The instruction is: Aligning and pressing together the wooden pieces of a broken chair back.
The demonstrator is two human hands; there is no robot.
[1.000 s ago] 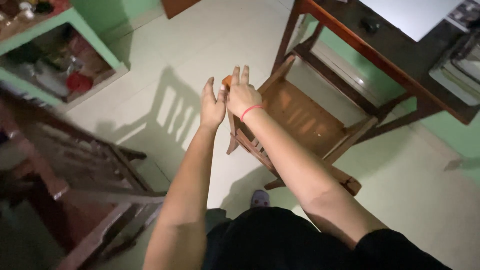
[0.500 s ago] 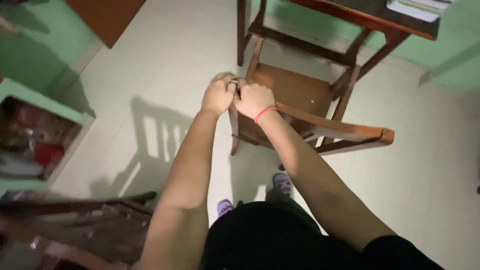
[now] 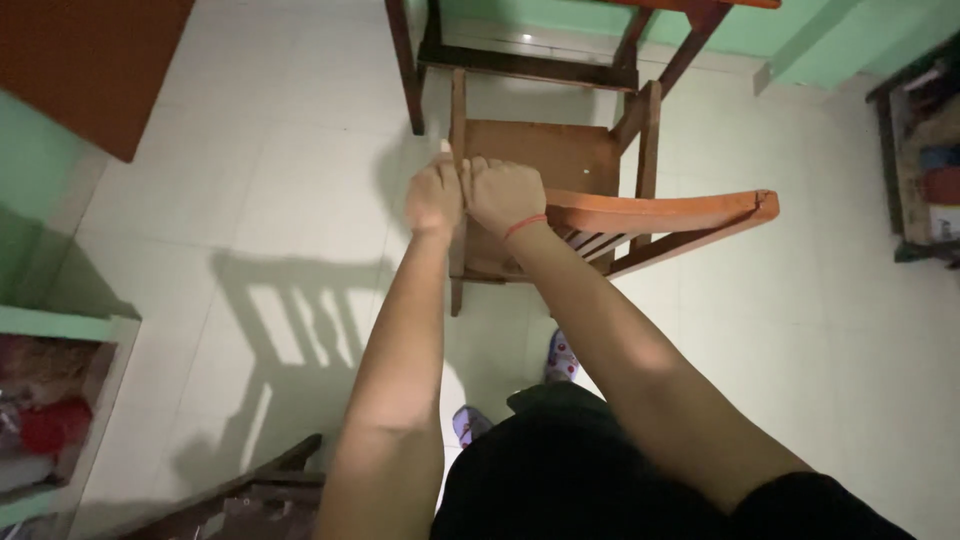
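We have open tiled floor (image 3: 270, 200) to our left, down to the green shelf (image 3: 70, 330). Ahead, the chair (image 3: 560, 180) blocks us, pushed against the table legs (image 3: 405, 70). Right of its backrest the floor runs free to a dark cabinet (image 3: 915, 150).

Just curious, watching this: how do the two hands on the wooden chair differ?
The right hand has a red band at its wrist; the left hand has a bare wrist. The right hand grips where the chair meets its curved top rail, while the left hand sits at the very corner, by the post. Both are closed, side by side and touching.
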